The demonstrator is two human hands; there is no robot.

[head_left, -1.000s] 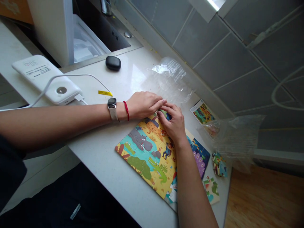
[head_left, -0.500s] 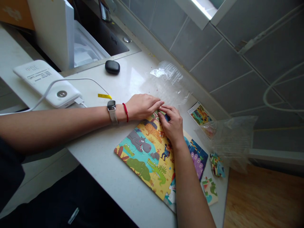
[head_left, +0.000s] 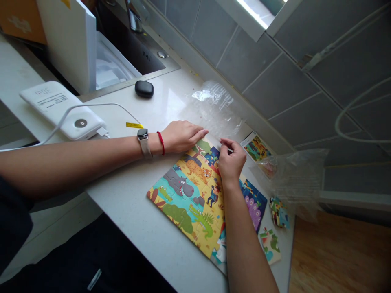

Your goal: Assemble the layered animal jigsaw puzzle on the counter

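Note:
A colourful animal jigsaw puzzle (head_left: 183,191) lies on the white counter, its joined pieces showing a hippo, crocodiles and a leopard. My left hand (head_left: 185,136) rests palm down at its upper corner, fingers stretched out flat. Just over the upper right part of the puzzle is my right hand (head_left: 232,160), loosely curled. A gap shows between its thumb and index finger, and I see nothing held there. My right forearm covers part of the puzzle. Beyond it shows a dark blue section with a purple shape (head_left: 253,209).
Loose puzzle pieces (head_left: 270,246) and a small pile of pieces (head_left: 279,212) lie at right. A picture card (head_left: 256,145) and clear plastic bags (head_left: 297,179) are near the wall. A black case (head_left: 144,89), a cabled power bank (head_left: 61,110) and a sink (head_left: 134,53) are left.
My right hand has drawn back from the puzzle's upper corner, up and to the right, uncovering dark blue pieces there. My left hand stays almost in place.

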